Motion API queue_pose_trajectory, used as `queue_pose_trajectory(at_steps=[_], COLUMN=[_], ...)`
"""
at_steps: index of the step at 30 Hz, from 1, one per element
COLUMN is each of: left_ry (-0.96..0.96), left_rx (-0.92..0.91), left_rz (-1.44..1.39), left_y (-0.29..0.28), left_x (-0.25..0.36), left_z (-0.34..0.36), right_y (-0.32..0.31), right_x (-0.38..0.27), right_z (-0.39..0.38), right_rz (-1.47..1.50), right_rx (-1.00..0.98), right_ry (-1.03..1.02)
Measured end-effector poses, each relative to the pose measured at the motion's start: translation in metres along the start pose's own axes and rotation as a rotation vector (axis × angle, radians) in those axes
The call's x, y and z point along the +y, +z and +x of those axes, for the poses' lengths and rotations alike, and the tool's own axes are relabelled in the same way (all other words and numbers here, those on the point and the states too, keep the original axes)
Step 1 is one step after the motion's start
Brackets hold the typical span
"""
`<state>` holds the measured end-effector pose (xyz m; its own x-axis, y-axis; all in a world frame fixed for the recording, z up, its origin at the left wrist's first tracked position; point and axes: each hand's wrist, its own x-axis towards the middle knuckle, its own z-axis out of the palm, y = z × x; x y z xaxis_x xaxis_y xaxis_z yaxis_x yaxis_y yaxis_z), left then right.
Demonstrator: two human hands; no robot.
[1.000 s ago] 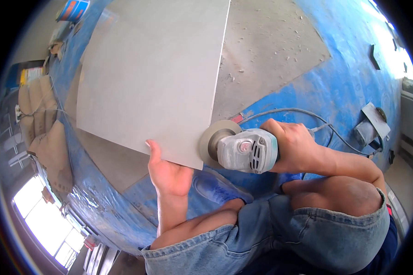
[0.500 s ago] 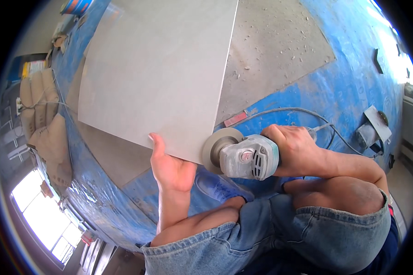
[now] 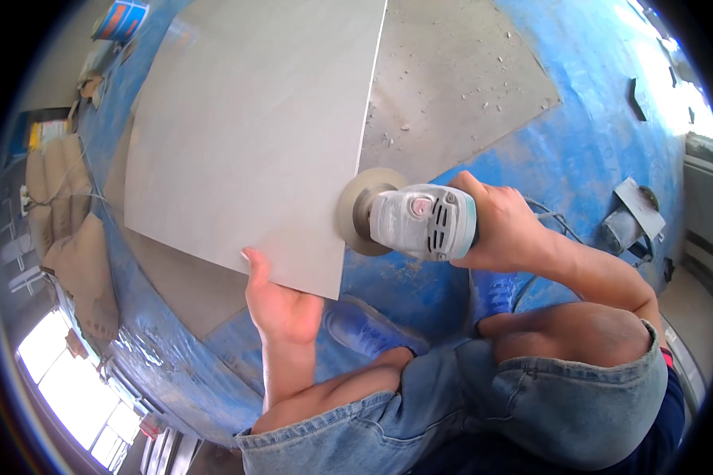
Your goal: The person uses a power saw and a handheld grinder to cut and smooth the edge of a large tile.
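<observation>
A large pale grey tile [image 3: 238,150] fills the upper left, its near end raised. My left hand [image 3: 287,311] holds that near edge close to the corner, thumb on top and the other fingers hidden beneath. My right hand [image 3: 505,226] is wrapped round the body of a dusty grey angle grinder [image 3: 420,220]. Its round disc [image 3: 350,199] is against the tile's right edge, a short way beyond the near corner. Whether the disc is spinning I cannot tell.
Under the tile lies a grey board [image 3: 467,71] scattered with chips, on blue floor sheeting [image 3: 594,103]. My blue-covered shoe [image 3: 364,326] is near the tile corner. Another power tool [image 3: 635,222] and a cable [image 3: 562,222] lie right; brown sacks [image 3: 59,190] stand left.
The grinder has moved away from me along the tile's right edge, from the near corner to farther up. My left hand keeps its hold. The view has shifted slightly.
</observation>
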<state>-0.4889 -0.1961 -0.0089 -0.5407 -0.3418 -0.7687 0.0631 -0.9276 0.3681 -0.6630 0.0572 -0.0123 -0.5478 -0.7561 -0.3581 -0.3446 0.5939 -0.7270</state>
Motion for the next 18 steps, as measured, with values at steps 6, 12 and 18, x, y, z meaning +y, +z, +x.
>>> queue_pose_trajectory(at_steps=[6, 12, 18], left_ry=[0.025, -0.005, -0.010], left_rx=[-0.031, -0.080, -0.094], left_rz=[0.033, -0.017, -0.054], left_y=[0.000, -0.002, -0.001], left_x=[-0.003, 0.000, -0.002], left_z=[0.001, -0.001, -0.001], right_y=[-0.016, -0.035, -0.052], right_x=[0.011, 0.020, 0.035], right_z=[0.015, 0.035, 0.056], right_rz=[0.037, 0.072, 0.115], right_rx=[0.035, 0.047, 0.103], right_ry=[0.069, 0.146, 0.176])
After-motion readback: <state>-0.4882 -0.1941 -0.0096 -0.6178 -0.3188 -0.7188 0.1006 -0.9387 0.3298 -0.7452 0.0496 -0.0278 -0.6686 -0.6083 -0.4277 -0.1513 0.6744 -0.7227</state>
